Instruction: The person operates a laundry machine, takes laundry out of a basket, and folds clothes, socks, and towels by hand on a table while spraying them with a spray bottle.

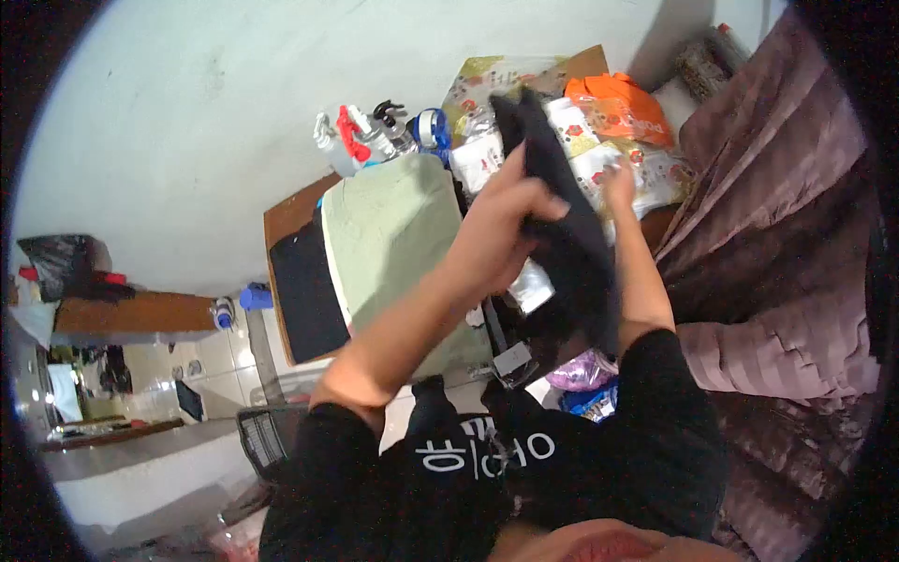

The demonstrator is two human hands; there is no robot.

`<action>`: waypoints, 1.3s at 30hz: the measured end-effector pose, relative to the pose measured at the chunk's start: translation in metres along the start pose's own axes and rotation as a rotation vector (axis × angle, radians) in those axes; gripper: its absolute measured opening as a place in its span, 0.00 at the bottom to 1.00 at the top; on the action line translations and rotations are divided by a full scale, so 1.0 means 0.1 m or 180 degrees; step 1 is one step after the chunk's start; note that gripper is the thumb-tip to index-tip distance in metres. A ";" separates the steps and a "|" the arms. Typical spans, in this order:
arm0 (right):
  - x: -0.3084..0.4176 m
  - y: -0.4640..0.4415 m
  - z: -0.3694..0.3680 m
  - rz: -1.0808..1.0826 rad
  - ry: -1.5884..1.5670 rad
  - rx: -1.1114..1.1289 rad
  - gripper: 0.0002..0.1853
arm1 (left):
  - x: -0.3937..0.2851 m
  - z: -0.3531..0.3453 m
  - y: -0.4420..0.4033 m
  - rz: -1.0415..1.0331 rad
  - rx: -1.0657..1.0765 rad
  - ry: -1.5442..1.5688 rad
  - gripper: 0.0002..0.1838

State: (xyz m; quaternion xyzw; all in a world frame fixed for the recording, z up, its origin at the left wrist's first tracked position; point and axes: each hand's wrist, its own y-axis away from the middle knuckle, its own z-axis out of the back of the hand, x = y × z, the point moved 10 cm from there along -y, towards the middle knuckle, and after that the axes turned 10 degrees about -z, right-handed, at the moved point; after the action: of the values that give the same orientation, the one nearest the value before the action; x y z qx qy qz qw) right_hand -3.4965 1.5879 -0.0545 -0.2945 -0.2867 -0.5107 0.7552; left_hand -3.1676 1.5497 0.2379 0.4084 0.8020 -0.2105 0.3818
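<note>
My left hand [510, 211] is closed on a black cloth [571, 225], which hangs in a long, blurred fold in front of the packages. Beyond the cloth, my right hand [619, 183] is over white patterned plastic packages [660, 178]. Its fingers are small and smeared, so their grip is unclear. Left of my left hand lies a pale green padded cloth [398, 225] on a board, with a flat black piece [309, 290] beside it.
Spray bottles [351, 136] and a blue-and-white roll [432, 129] stand by the wall. An orange bag [623, 108] lies behind the packages. A purple curtain [777, 187] hangs at right. A black basket [261, 437] is at lower left, a purple bag [581, 372] below the cloth.
</note>
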 end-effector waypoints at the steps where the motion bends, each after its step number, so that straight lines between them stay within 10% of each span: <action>1: 0.01 0.11 0.31 -0.0171 0.0060 -0.0030 0.18 | -0.04 -0.03 -0.12 0.0082 0.0178 -0.0218 0.31; 6: -0.44 0.93 1.43 -0.0940 -0.2821 0.0348 0.17 | -0.37 -0.15 -0.67 -0.1041 0.0738 0.0366 0.26; 12: -0.16 1.96 1.70 -0.1086 -0.1984 0.0719 0.23 | 0.52 1.21 -0.49 0.0174 -0.0474 -0.1657 0.31; 15: 0.51 2.48 1.62 -0.0537 -0.1706 0.1275 0.20 | 0.83 1.58 0.11 -0.0614 -0.0326 -0.3180 0.20; 18: 1.50 3.19 1.39 -0.0536 -0.1692 0.2633 0.13 | 1.12 1.22 0.84 -0.0263 0.0616 -0.2377 0.20; 23: 2.49 4.18 0.96 0.0636 -0.0916 0.3826 0.11 | 0.38 1.59 1.83 -0.0609 -0.0102 -0.3051 0.17; 29: 3.01 4.43 0.47 0.0980 -0.0792 0.4209 0.07 | -0.55 3.36 3.88 -0.0757 -0.3175 -0.1814 0.13; 34: 3.49 4.54 0.18 0.1216 -0.0730 0.4206 0.09 | 0.14 5.15 6.50 -0.1004 -0.5946 -0.1017 0.11; 39: 3.71 4.59 -0.25 0.1199 -0.0435 0.4194 0.07 | 0.70 5.77 8.14 -0.1089 -0.7183 0.0407 0.05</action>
State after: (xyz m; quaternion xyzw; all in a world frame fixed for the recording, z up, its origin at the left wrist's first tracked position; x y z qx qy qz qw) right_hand -2.9452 1.4860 0.1315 0.1497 -0.5283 -0.0701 0.8328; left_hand -2.2762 1.6801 -0.1959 -0.2720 0.5969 0.6017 0.4557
